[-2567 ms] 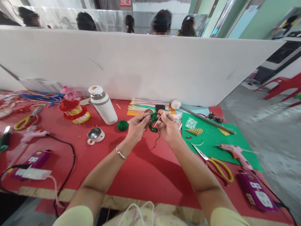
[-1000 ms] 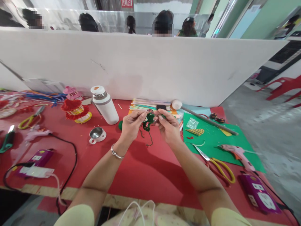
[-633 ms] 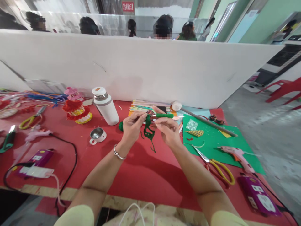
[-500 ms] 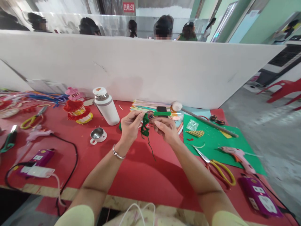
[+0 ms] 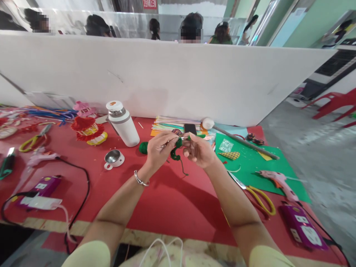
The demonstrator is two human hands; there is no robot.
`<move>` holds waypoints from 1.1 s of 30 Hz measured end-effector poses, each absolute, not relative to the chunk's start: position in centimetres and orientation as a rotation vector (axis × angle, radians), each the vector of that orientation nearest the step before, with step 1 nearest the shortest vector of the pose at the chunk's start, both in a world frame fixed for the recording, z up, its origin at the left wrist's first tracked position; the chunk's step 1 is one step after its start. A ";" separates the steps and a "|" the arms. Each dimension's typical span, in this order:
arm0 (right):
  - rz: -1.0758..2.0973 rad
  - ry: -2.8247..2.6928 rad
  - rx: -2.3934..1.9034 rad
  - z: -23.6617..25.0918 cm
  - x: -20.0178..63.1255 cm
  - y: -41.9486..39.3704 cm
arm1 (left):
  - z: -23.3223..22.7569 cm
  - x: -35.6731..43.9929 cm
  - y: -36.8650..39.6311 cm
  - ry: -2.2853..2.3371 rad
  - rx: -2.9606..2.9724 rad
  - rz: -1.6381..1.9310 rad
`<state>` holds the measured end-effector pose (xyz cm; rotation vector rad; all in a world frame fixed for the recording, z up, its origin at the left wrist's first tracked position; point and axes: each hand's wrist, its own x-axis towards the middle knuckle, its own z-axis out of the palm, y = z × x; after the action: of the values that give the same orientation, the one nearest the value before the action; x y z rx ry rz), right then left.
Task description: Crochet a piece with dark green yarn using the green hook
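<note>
Pinched in the fingers of my left hand (image 5: 160, 149) is a small piece of green crochet (image 5: 175, 152), its loose yarn tail hanging toward the table. My right hand (image 5: 200, 151) grips a crochet hook (image 5: 194, 137) with a green handle, and the metal tip points left into the crochet by my left fingertips. Just left of my left hand lies a green yarn ball (image 5: 143, 147), partly hidden by the hand. The exact stitch at the tip is too small to make out.
A white thermos (image 5: 124, 124) and its cup (image 5: 114, 158) stand left. Right are scissors (image 5: 257, 198), a pink glue gun (image 5: 279, 181) and a purple power strip (image 5: 303, 226). Pipe cleaners (image 5: 169, 124) and a phone (image 5: 190, 129) lie ahead, before a white partition (image 5: 167, 81).
The hook has turned from my fingers' far side into my right-hand grip, its tip now at the crochet. My right fingers have curled. The view has shifted slightly, exposing the yarn ball.
</note>
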<state>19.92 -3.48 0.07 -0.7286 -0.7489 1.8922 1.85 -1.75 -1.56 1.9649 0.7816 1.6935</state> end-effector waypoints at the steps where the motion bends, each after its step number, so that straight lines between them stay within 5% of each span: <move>1: 1.915 -0.751 -0.733 0.1 19.9 -3.5 | -1.6 1.8 -1.7 0.755 2.017 1.695; 20: 1.248 -1.223 -0.808 -1.3 20.1 -3.8 | -2.2 2.4 -1.4 0.737 1.603 1.504; 33: 1.033 -1.244 -0.882 -1.2 20.0 -4.3 | -1.1 1.5 -2.3 0.802 2.100 1.741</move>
<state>19.95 -4.27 -1.16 -0.8816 -1.2442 1.0333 1.53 -2.32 -1.10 2.1000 0.8015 1.7411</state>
